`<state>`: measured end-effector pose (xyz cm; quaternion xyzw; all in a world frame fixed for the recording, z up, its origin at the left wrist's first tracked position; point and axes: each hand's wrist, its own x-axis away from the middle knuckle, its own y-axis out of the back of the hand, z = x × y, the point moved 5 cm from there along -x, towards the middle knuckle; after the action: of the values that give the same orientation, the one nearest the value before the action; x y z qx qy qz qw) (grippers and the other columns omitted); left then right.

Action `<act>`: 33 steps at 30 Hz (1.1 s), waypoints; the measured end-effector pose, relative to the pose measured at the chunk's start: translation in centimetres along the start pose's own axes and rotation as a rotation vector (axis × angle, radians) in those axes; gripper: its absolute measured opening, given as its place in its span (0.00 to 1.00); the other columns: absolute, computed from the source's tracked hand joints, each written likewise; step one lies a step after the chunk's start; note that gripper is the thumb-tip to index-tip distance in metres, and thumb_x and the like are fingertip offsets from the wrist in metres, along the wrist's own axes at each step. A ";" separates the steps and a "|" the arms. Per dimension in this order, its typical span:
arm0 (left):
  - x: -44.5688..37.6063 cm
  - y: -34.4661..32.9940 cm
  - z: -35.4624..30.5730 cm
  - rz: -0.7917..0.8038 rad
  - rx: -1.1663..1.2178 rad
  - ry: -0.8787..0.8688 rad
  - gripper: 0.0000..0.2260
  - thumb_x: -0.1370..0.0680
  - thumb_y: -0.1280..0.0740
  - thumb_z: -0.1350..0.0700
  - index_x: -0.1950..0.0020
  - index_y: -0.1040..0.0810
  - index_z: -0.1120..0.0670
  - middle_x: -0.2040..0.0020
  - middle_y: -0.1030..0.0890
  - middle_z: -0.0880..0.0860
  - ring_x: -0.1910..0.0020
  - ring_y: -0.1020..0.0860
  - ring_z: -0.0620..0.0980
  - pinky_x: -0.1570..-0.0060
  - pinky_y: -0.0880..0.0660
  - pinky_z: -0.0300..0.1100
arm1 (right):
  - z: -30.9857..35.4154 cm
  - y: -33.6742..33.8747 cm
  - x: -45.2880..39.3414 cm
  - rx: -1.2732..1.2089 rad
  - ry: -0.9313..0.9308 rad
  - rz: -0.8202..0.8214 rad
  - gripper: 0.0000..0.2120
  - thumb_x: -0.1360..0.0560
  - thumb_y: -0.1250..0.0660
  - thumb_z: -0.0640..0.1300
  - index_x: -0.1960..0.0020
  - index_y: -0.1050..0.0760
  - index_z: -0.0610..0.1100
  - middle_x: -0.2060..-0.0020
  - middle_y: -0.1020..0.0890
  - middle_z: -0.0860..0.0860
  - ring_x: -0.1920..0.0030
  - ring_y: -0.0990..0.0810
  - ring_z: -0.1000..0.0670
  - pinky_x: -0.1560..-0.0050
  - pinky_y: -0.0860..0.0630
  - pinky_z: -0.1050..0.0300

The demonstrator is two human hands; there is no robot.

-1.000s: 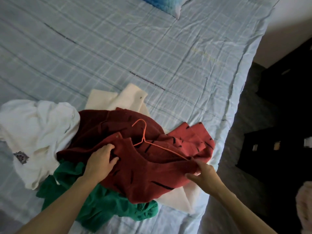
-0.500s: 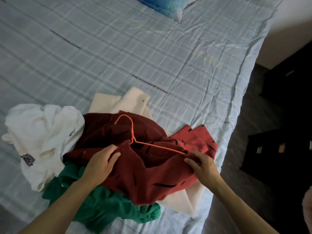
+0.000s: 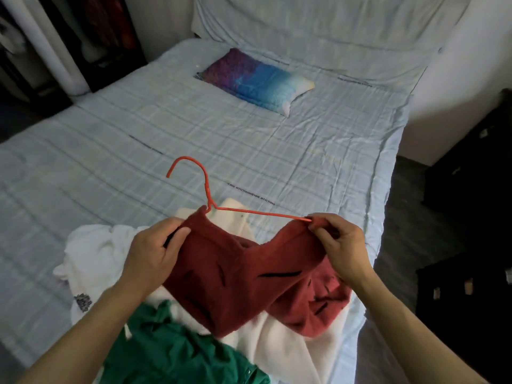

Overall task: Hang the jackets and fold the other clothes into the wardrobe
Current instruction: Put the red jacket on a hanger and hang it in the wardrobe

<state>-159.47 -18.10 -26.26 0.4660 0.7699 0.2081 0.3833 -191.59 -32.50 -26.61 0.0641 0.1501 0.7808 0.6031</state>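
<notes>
A red fuzzy jacket (image 3: 243,278) with black dashes hangs lifted above the bed, draped on an orange wire hanger (image 3: 206,187) whose hook points up. My left hand (image 3: 155,253) grips the jacket's left shoulder over the hanger end. My right hand (image 3: 340,248) pinches the right shoulder at the hanger's other tip. Under the jacket lie a cream garment (image 3: 279,353), a green garment (image 3: 171,353) and a white garment (image 3: 94,253) in a pile.
The pile sits near the front of a bed with a pale blue checked sheet (image 3: 194,139). A purple-blue pillow (image 3: 255,79) lies near the headboard. Dark furniture (image 3: 471,189) stands on the right, an open dark wardrobe (image 3: 83,29) at the back left.
Both hands have raised the red jacket and hanger off the pile. The hanger now stands upright with its hook up. My view has tilted up, showing the whole bed.
</notes>
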 end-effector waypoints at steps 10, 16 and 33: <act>-3.2 5.2 -8.5 -0.098 -0.047 -0.183 0.14 0.19 0.39 0.49 0.54 0.20 0.57 0.62 0.21 0.50 0.63 0.23 0.52 0.60 0.27 0.50 | 7.7 5.7 1.8 0.041 0.166 -0.103 0.12 0.24 0.31 0.33 0.57 0.18 0.50 0.59 0.16 0.58 0.55 0.19 0.56 0.53 0.25 0.64; -5.3 9.3 -13.7 -0.186 -0.023 -0.277 0.13 0.20 0.38 0.50 0.51 0.20 0.58 0.58 0.20 0.50 0.60 0.22 0.49 0.56 0.26 0.48 | 13.4 8.4 2.7 0.065 0.326 -0.227 0.11 0.25 0.29 0.35 0.57 0.18 0.51 0.61 0.20 0.55 0.57 0.21 0.52 0.58 0.29 0.64; -11.0 20.5 -26.0 -0.435 0.000 -0.485 0.09 0.20 0.33 0.56 0.46 0.16 0.60 0.51 0.21 0.32 0.53 0.20 0.38 0.48 0.28 0.28 | 28.4 13.9 2.1 0.058 0.546 -0.299 0.04 0.21 0.33 0.44 0.54 0.21 0.45 0.63 0.18 0.53 0.61 0.21 0.55 0.57 0.26 0.61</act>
<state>-165.47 -16.98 8.08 0.3264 0.7376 0.0043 0.5911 -196.94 -29.21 4.43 -0.1538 0.3364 0.6673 0.6464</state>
